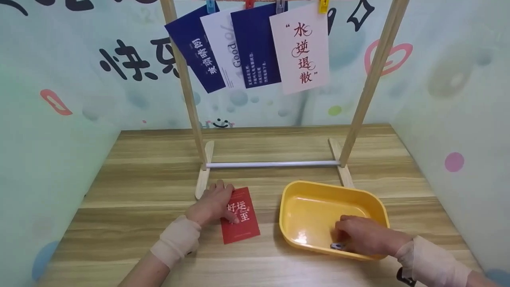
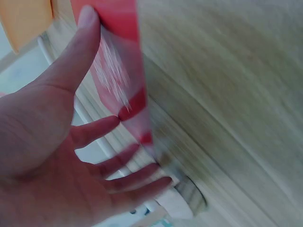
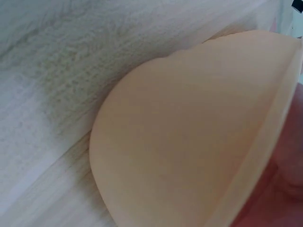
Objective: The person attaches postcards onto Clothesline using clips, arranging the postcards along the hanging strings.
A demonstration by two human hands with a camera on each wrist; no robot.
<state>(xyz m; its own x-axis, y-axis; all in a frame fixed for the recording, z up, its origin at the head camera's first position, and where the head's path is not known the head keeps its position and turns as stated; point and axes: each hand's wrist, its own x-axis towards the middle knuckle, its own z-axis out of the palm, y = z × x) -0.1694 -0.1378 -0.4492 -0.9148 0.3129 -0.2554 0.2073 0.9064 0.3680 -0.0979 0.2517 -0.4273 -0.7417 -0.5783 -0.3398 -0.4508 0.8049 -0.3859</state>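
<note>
A red card (image 1: 248, 229) with white characters lies on the table. My left hand (image 1: 213, 203) spans its left side, fingers spread. In the left wrist view the thumb lies on the face of the red card (image 2: 124, 66) and the index fingertip is at its edge. My right hand (image 1: 364, 234) reaches down into a yellow tray (image 1: 295, 187) with fingers curled. They pinch a small grey-blue clothespin (image 1: 337, 246), mostly hidden under the hand. The right wrist view shows the outside of the tray (image 3: 184, 127), whose wall hides most of the hand.
Behind the tray stands a wooden frame (image 1: 374, 83) with a white crossbar (image 1: 275, 164) near the table. Blue and white cards (image 1: 301, 52) hang from its top on coloured clothespins (image 1: 323, 5). Patterned panels enclose the wooden table (image 1: 139, 179) at the back and sides.
</note>
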